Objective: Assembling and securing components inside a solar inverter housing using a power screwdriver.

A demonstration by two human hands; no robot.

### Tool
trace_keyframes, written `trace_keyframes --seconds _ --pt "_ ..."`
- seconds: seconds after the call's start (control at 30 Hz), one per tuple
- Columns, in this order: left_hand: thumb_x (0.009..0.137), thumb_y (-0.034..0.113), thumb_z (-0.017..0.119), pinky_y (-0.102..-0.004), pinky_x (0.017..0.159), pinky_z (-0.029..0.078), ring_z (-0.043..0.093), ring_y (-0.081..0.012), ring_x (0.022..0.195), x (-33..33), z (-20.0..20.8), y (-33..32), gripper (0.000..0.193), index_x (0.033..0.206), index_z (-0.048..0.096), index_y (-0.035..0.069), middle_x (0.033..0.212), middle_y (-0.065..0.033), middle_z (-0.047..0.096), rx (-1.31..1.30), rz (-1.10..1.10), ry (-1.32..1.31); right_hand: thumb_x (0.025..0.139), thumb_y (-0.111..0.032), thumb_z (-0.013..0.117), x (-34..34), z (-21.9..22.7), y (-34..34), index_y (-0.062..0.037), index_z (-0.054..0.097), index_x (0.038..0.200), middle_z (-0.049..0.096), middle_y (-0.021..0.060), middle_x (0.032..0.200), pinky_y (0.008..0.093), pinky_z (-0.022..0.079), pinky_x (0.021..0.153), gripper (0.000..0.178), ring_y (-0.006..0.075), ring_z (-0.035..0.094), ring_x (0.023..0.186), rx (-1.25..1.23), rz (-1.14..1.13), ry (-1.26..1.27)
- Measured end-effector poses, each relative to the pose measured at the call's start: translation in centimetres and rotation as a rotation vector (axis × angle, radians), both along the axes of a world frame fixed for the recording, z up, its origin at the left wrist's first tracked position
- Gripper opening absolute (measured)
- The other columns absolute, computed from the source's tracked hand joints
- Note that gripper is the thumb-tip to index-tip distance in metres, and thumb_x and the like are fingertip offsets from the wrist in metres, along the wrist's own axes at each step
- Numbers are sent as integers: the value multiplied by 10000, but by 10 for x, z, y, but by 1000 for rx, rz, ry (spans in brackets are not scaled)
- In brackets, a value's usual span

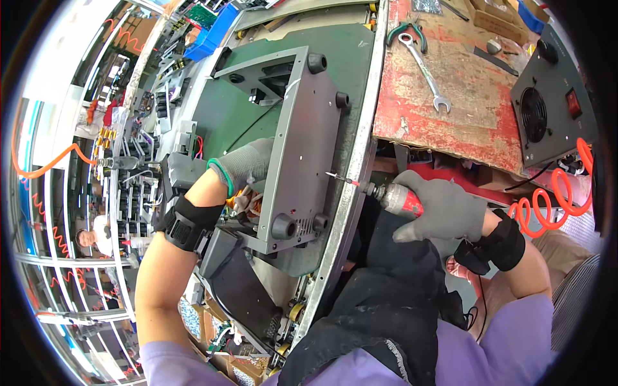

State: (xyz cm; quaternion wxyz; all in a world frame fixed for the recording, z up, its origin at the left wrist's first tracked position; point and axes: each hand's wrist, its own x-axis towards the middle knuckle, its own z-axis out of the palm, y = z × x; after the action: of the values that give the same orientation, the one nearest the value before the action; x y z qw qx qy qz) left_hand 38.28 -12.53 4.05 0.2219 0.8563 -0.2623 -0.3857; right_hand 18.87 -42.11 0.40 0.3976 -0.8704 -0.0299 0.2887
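Observation:
A dark grey metal case (309, 141) lies on its side in front of me, its panel with black rubber feet turned toward my right. In its open interior is my left hand (248, 166), in a grey glove with a green cuff; the panel hides the fingers, so what they touch does not show. Orange and yellow parts sit inside just below that wrist. My right hand (444, 209), also gloved, is wrapped round a red and silver powered screwdriver (400, 199). Its thin bit points left at the footed panel, with a gap between tip and panel.
On the right, a worn red wooden board (444, 83) carries a combination wrench (425, 74) and green-handled pliers (405, 35). Beyond stands a black box with a fan and red switch (553, 103). An orange coiled hose (553, 202) hangs nearby. A green mat (257, 61) lies under the case.

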Motion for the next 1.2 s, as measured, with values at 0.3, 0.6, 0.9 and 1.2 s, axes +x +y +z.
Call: trace_keyframes --seconds 0.3,0.6,0.9,1.2 --pt "816 322 669 -367 823 483 653 -324 910 0 5 -2 476 1141 613 -21 1018 -227 677 41 -98 -143 697 -487 723 15 14 13 -53 422 1287 646 241 952 462 489 784 792 415 628 913 -105 96 -78" --pt "732 364 687 -385 772 496 654 -347 842 13 -11 -1 542 1084 630 -45 910 -253 668 151 -113 -163 697 -339 783 17 10 20 -108 469 1210 645 185 967 474 476 781 645 401 625 899 -244 122 -411" --pt "743 376 654 -408 791 500 650 -375 860 14 -18 -7 504 1043 653 -29 936 -251 669 233 -77 -225 750 -350 752 21 17 27 -76 463 1220 652 172 959 457 493 734 616 380 646 865 -347 160 -433" --pt "758 296 662 -381 726 522 669 -327 762 16 -15 -8 404 1016 680 -15 805 -220 682 201 -86 -271 608 -286 839 21 22 34 -103 492 1197 647 155 963 451 495 727 708 381 634 870 -442 128 -514"
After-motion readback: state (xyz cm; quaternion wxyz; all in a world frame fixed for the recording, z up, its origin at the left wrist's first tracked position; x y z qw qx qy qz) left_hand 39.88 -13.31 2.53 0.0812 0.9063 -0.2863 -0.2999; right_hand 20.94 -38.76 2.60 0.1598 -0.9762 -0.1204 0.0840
